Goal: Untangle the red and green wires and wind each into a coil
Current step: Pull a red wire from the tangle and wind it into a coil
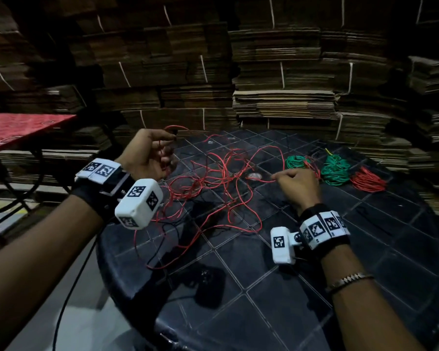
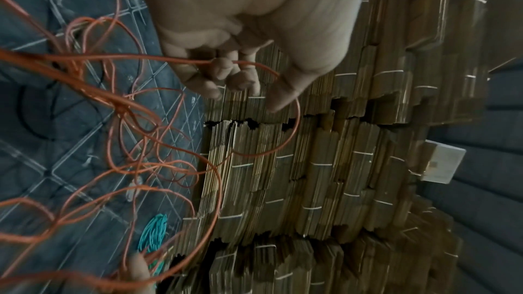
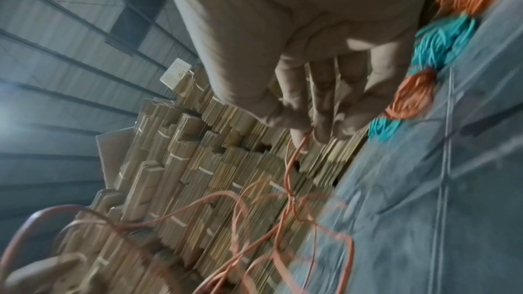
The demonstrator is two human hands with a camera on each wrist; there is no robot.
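Observation:
A long red wire (image 1: 213, 188) lies in loose tangled loops across the middle of the dark round table (image 1: 302, 287). My left hand (image 1: 152, 153) is raised over the table's far left edge, palm up, its curled fingers (image 2: 223, 68) holding a strand of the red wire (image 2: 158, 124). My right hand (image 1: 298, 183) hovers low at centre right and pinches another strand of the red wire (image 3: 300, 146) between thumb and fingertips (image 3: 322, 129). Wound green coils (image 1: 336, 171) and a red coil (image 1: 368, 182) lie at the far right.
Stacks of flattened cardboard (image 1: 276, 92) form a wall right behind the table. A red-topped table (image 1: 18, 127) stands at the left. A black cable (image 1: 69, 295) hangs down off the table's near left edge.

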